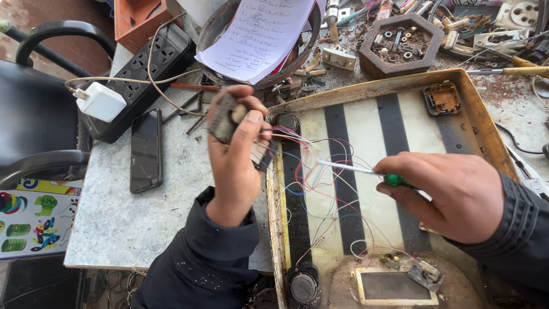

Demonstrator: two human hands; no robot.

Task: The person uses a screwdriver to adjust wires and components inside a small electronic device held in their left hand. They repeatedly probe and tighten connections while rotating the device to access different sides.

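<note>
Head view, looking straight down at a messy bench. Big yellowed open casing point(480, 123) with black stripes inside, used here as the landmark. Inside it: a tangle of thin red, blue and white wires point(320, 171) near its left wall, a small round speaker point(303, 286) at its bottom left corner, a pale rectangular frame point(394, 286) along the bottom edge, a little orange plastic piece point(441, 98) in the top right corner.

Left hand point(234, 160) raised just left of the casing's left wall, fingers and thumb pinched around a small grey component point(224, 117) that the wires run up to. Right hand point(457, 197) over the middle of the casing, closed around a green-handled screwdriver point(366, 171), shaft pointing left into the wire tangle, tip right among the strands.

Above the casing: a brown hexagonal dish point(400, 43) full of screws, nuts and small bits. Up and left of it, a round dark metal bowl point(220, 34) with a handwritten sheet of paper point(257, 34) lying across it, hiding most of what's inside.

Left of the casing on the grey tabletop point(126, 229): a dark phone point(146, 150) lying flat, a black power strip point(148, 68) with a white charger point(102, 101) plugged in, cable looping across. Loose tools and scraps above and right of the casing. Black chair armrest point(40, 160) well off to the left. Wires crowd the space between the two hands.
</note>
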